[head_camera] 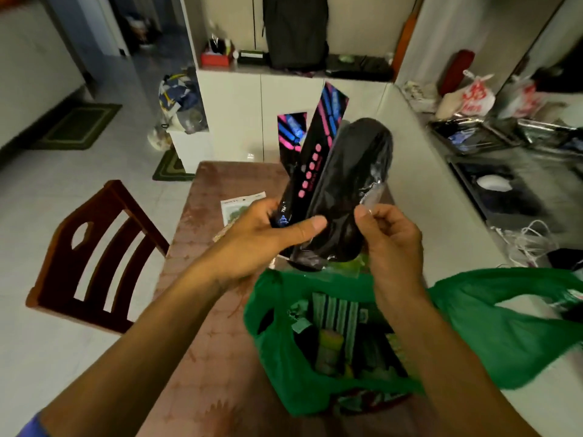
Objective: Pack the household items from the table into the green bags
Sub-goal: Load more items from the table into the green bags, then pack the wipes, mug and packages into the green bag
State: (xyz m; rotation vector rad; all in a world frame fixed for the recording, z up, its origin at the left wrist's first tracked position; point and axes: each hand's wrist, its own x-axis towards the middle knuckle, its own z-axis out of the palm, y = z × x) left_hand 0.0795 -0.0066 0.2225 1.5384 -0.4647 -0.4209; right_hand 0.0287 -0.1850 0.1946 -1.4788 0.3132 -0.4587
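Blurrily, left hand (265,234) grips black packs (334,190) — right hand (391,244) pinches their wrapper; green bag's (277,348) contents indistinct.

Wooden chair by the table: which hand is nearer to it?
Left. The left hand, gripping the black packaged item, is on the wooden chair side; the right hand, pinching the wrapper, is farther across, above the green bag.

- A dark wooden chair (94,257) beside the table's left edge.
- A green doormat (79,126) on the tiled floor.
- A black backpack (295,29) on the white cabinet (252,111).
- A red box (216,58) nearby.
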